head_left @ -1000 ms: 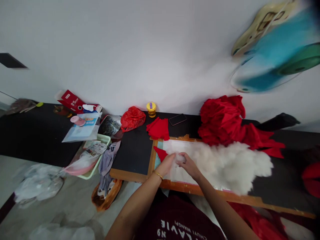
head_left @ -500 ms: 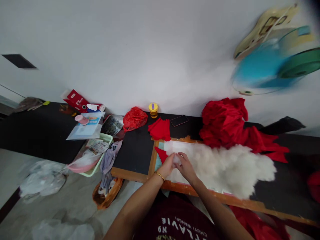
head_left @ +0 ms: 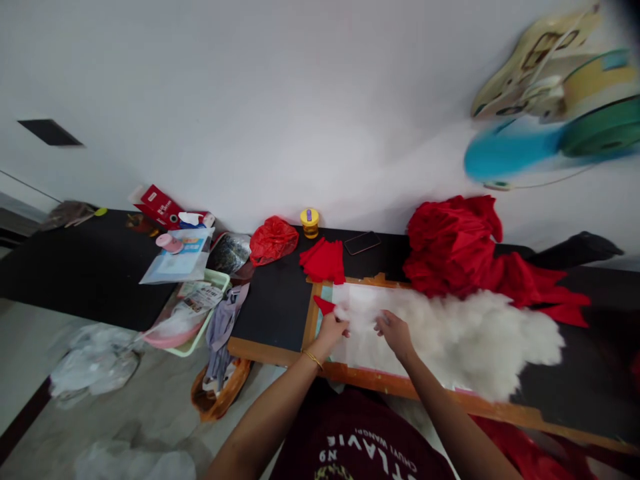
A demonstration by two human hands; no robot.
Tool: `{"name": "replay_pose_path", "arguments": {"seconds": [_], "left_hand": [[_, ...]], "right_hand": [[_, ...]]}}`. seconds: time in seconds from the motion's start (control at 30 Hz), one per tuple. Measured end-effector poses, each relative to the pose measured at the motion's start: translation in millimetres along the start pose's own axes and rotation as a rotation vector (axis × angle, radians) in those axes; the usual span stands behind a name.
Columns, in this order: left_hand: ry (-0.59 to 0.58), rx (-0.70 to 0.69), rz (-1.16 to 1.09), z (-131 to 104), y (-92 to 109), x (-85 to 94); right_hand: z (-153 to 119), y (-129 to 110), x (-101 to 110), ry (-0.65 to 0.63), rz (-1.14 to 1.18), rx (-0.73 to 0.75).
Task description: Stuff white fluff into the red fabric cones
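White tuft (head_left: pixel 345 313) by left fingertips, above white sheet (head_left: pixel 364 353); likely light, soft, tears easily; pinch loosely mid-clump. Left hand (head_left: pixel 332 331), right hand (head_left: pixel 398 335) curled, grips unclear.

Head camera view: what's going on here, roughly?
A person's left hand is beside a small pointed red fabric piece, with loose white fluffy stuffing at its fingers. The right hand is raised a little way to its right, fingers curled; whether it grips any stuffing is too small to tell. A large heap of white fluffy stuffing spreads to the right, with a big pile of red fabric behind it.
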State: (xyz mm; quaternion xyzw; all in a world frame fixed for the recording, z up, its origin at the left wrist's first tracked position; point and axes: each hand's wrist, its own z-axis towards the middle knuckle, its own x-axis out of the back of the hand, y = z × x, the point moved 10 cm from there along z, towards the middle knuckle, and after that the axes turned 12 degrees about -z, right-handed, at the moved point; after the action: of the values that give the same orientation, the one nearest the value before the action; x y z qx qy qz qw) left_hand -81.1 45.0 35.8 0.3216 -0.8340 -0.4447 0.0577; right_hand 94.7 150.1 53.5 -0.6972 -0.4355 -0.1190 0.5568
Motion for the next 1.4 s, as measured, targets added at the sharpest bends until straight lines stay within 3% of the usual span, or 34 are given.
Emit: {"name": "replay_pose_path", "arguments": {"seconds": [0.1, 0.23, 0.3, 0.37, 0.5, 0.6, 0.77, 0.87, 0.97, 1.07, 1.27, 1.4], "left_hand": [[-0.036, 0.027, 0.118, 1.5, -1.7, 5.7], [-0.137, 0.074, 0.231, 4.7, -9.1, -7.7], [-0.184, 0.087, 0.247, 5.2, -10.9, -14.8], [-0.217, 0.092, 0.232, 4.5, -10.8, -17.1], [-0.230, 0.095, 0.159, 0.5, -6.9, -6.4], [-0.232, 0.062, 0.113, -4.7, 1.6, -2.5], [-0.287, -0.094, 0.036, -14.9, 27.2, -28.6], [-0.189, -0.173, 0.049, -12.5, 38.4, -29.9], [-0.086, -0.192, 0.047, -8.0, 44.1, -18.8], [-0.058, -0.175, 0.021, -7.2, 47.0, -13.0], [-0.207, -0.129, -0.018, -18.0, 45.4, -47.8], [-0.132, -0.148, -0.102, -14.5, 45.5, -46.5]], "right_hand": [[-2.8, -7.5, 1.7, -0.024, -0.035, 0.074], [-32.9, -68.7, -16.1, -0.210, -0.043, 0.559], [-44.8, -83.3, -22.1, -0.258, -0.004, 0.674], [-37.3, -71.1, -21.7, -0.229, 0.071, 0.545], [-16.5, -13.4, -9.1, -0.063, 0.208, 0.137], [-13.7, 2.7, -2.6, -0.017, 0.233, 0.040], [-14.7, -21.9, -9.4, -0.088, 0.296, 0.030], [-13.6, -36.8, -9.7, -0.109, 0.311, 0.032], [-11.4, -32.6, 2.1, -0.058, 0.308, -0.009], [-11.0, -20.3, 14.9, 0.001, 0.292, -0.064], [-10.7, -22.6, 12.4, 0.007, 0.250, -0.114], [-7.5, -28.9, 8.6, -0.052, 0.253, -0.088]]}}
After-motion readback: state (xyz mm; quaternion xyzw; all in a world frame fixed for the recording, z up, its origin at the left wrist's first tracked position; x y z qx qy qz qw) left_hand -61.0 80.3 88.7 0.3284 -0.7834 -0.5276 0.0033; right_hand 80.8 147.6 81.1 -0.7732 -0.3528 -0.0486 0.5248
